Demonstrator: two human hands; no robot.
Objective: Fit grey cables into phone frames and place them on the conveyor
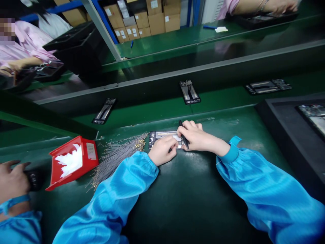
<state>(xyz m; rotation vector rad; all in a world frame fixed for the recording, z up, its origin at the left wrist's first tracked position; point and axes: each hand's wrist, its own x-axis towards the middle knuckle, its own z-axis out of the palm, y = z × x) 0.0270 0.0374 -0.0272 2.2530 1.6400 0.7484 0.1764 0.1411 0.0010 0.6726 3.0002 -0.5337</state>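
An opened phone body (160,135) lies flat on the green bench in front of me, its silver inner plate facing up. My left hand (163,150) rests over its near edge, fingers curled and pressed together; anything between the fingertips is hidden. At the phone's right end, my right hand (194,137) is closed around a slim black pen-like tool (180,124), with its fingertips down at the phone. Beside the phone's left end lies a fanned bundle of thin grey cables (119,150) with gold-coloured tips.
A red bin (91,157) holds white paper-like strips (72,161). Opened phones (104,111), (190,92) and another phone (268,86) lie along the green strip beyond. A black tray (286,135) stands right. A co-worker's hand (12,179) is at left; other people work opposite.
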